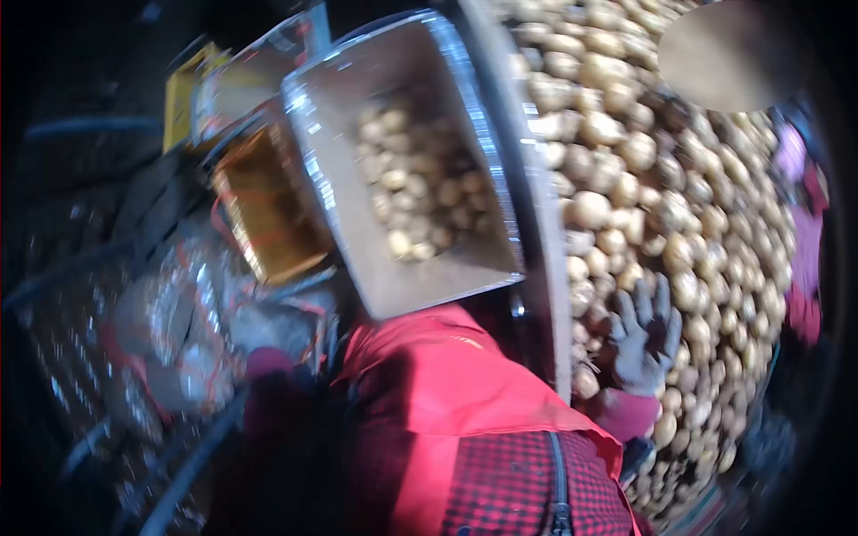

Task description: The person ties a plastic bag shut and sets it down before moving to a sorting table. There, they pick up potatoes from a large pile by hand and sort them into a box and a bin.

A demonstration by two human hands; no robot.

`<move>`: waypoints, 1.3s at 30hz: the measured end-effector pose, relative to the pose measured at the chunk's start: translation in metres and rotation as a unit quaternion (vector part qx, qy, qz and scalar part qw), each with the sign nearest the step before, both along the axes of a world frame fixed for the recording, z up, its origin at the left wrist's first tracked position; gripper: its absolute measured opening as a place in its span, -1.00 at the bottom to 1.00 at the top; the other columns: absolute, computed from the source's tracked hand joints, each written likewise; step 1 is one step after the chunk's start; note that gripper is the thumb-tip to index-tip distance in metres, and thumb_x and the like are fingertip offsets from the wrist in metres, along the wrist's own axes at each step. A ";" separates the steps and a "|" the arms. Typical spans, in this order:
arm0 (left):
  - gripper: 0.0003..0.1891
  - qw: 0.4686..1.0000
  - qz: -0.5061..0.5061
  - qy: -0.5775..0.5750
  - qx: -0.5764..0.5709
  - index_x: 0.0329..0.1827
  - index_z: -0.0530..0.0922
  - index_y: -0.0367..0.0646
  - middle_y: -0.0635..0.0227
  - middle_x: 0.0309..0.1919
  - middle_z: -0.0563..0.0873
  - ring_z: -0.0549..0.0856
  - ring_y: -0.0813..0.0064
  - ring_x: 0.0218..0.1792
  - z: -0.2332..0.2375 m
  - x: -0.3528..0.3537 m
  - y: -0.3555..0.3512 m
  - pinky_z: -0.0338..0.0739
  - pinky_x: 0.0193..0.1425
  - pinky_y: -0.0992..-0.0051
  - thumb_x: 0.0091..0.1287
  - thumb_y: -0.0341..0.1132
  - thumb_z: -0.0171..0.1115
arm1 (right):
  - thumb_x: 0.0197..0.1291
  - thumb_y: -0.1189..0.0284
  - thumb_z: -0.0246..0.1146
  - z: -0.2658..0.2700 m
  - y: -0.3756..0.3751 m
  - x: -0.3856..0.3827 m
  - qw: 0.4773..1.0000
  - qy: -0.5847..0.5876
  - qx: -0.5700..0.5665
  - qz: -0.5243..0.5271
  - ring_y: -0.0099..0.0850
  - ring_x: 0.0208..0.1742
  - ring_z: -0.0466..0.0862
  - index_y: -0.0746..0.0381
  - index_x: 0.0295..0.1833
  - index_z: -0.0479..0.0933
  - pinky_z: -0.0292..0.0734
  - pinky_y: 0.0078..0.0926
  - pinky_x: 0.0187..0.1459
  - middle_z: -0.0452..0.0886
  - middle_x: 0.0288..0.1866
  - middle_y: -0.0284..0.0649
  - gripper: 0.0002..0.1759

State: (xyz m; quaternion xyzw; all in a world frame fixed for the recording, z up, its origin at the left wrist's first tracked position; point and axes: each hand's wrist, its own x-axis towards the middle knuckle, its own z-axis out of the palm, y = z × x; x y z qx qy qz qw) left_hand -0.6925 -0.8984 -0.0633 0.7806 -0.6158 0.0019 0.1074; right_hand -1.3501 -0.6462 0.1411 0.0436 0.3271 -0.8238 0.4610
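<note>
My right hand [642,338], in a grey glove with a pink cuff [628,413], is over the near side of a large heap of potatoes [706,241]. Its fingers are spread, and no grip on a potato shows. At the lower left, a pink cuff [268,362] shows on my left arm beside blurred clear plastic bags [201,357]. What my left hand does or holds cannot be made out. Between the two sides, a tilted box [353,192] with a shiny, tape-like rim has potatoes [407,192] inside.
A metal edge [547,241] runs between the box and the heap. An orange-brown container [273,205] and a yellow crate [183,103] lie left of the box. Pink clothing of another person [806,259] shows at the far right. Blue bars [192,469] cross the lower left.
</note>
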 end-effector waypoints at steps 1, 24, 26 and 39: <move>-0.41 0.980 0.043 0.194 0.004 0.47 0.31 -0.41 -0.01 0.13 0.68 0.64 0.12 0.15 0.043 -0.045 -0.025 0.52 0.29 0.25 0.47 -0.21 0.11 | 0.60 0.10 -0.02 -0.002 0.003 -0.004 1.000 0.003 0.002 0.025 0.07 0.44 0.48 0.16 0.62 0.21 0.48 -0.05 0.17 0.40 0.52 0.11 -0.37; -0.40 0.609 -0.726 0.319 0.011 0.46 0.41 -0.34 -0.01 0.39 0.50 0.47 0.07 0.42 0.204 -0.551 -0.046 0.29 0.54 0.17 0.36 -0.38 0.33 | 0.56 0.07 0.07 0.014 0.000 0.000 0.999 -0.013 -0.030 0.022 -0.19 0.34 0.57 0.23 0.60 0.19 0.55 -0.22 0.28 0.49 0.41 -0.03 -0.32; -0.35 0.508 -0.837 0.200 -0.012 0.42 0.49 -0.14 -0.01 0.38 0.50 0.44 -0.07 0.43 0.238 -0.609 -0.007 0.23 0.54 -0.02 0.22 -0.29 0.44 | 0.57 0.06 0.06 0.015 0.002 -0.002 0.999 -0.025 -0.017 0.024 -0.23 0.32 0.58 0.23 0.58 0.20 0.55 -0.23 0.26 0.50 0.38 -0.07 -0.33; -0.39 0.478 -0.867 0.003 -0.144 0.36 0.55 0.07 0.27 0.47 0.45 0.35 0.01 0.48 0.236 -0.730 0.013 0.10 0.59 -0.03 0.21 -0.02 0.35 | 0.56 0.46 0.05 -0.012 0.016 -0.004 0.988 0.033 -0.140 0.051 -0.28 0.33 0.59 0.25 0.61 0.14 0.58 -0.28 0.30 0.48 0.41 -0.05 -0.42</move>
